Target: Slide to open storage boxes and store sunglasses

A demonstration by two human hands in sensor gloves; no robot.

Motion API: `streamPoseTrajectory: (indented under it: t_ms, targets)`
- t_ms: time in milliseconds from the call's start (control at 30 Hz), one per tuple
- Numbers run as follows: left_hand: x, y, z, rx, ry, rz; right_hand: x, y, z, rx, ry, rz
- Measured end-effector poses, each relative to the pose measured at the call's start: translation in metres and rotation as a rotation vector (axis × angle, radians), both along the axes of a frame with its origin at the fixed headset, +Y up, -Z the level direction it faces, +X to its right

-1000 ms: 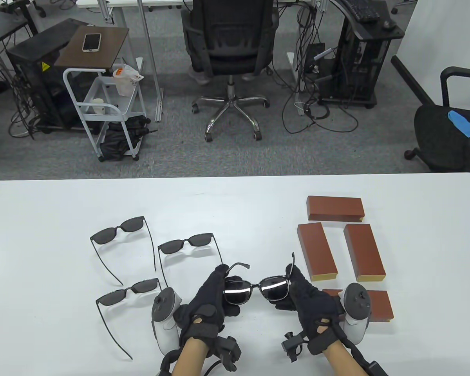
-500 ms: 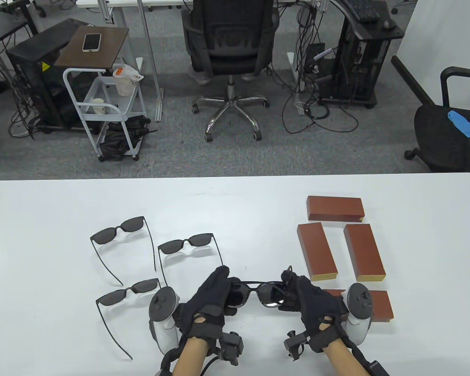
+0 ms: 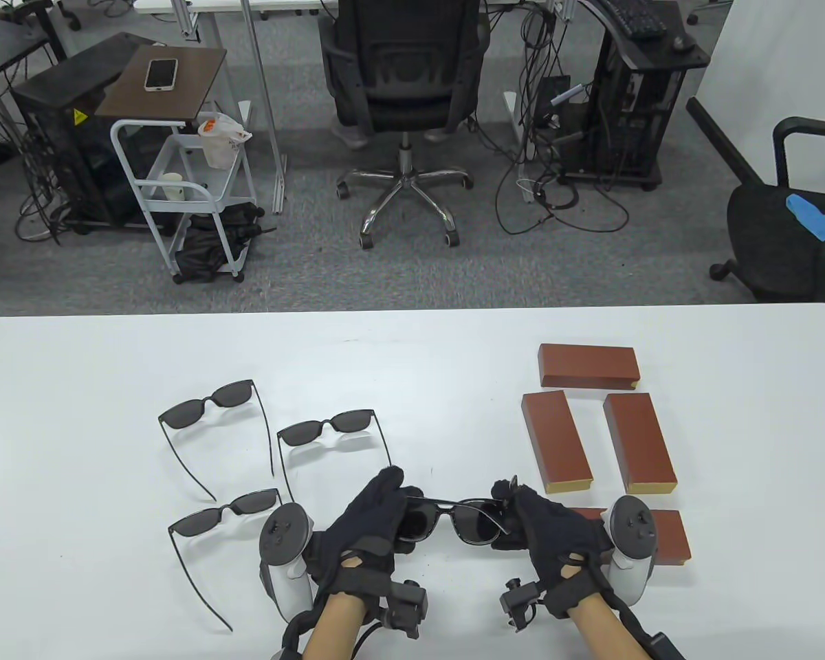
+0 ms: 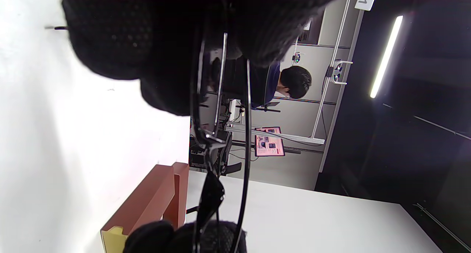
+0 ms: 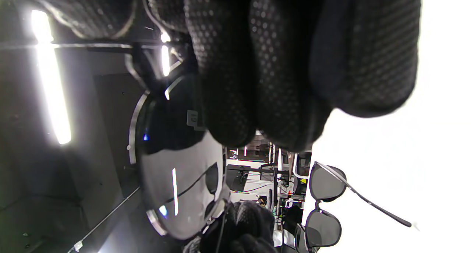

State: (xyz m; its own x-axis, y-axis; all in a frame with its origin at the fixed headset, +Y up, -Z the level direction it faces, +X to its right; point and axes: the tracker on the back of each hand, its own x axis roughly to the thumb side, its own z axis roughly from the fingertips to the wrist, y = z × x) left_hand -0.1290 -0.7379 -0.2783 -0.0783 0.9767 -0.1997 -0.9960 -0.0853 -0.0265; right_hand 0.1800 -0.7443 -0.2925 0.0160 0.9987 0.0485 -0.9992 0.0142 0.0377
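Both hands hold one pair of black sunglasses (image 3: 454,517) just above the table near its front edge. My left hand (image 3: 378,509) grips the left lens end, my right hand (image 3: 522,519) grips the right end. The temples lie folded in against the frame. The same glasses show edge-on in the left wrist view (image 4: 209,142) and lens-on in the right wrist view (image 5: 173,164). Three other pairs lie open on the table's left (image 3: 210,405) (image 3: 326,430) (image 3: 227,512). Several red-brown storage boxes lie shut at the right (image 3: 557,440) (image 3: 639,440) (image 3: 588,364); one (image 3: 667,536) sits partly behind my right hand.
The white table (image 3: 412,357) runs the full width. Beyond its far edge are an office chair (image 3: 402,89), a small cart (image 3: 179,179) and computer towers on the floor.
The sunglasses' temples, sticking up a second ago, have folded in against the frame. The glasses tipped from lenses facing up to nearly edge-on, and both hands drew slightly closer.
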Motion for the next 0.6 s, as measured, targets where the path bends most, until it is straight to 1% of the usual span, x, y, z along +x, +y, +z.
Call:
streamPoseTrajectory:
  t_ms: [33, 100, 133, 233, 367, 600]
  targets:
    - [0.0, 0.0, 0.0, 0.005, -0.01, 0.002, 0.0, 0.0, 0.0, -0.003, -0.007, -0.003]
    - [0.002, -0.001, -0.002, 0.044, -0.072, 0.04, 0.002, -0.001, 0.0, -0.022, -0.023, -0.021]
    - [0.003, -0.001, -0.002, 0.058, -0.123, 0.093, 0.002, -0.001, 0.0, -0.026, -0.023, -0.025]
    - [0.006, -0.001, -0.002, 0.066, -0.192, 0.202, 0.004, -0.001, 0.0, -0.049, -0.039, -0.04]
    - [0.009, -0.001, -0.003, 0.08, -0.217, 0.185, 0.007, 0.0, 0.0, -0.066, -0.053, -0.041]
    - [0.014, 0.001, -0.003, 0.104, -0.29, 0.229, 0.011, 0.004, 0.0, -0.049, -0.092, 0.079]
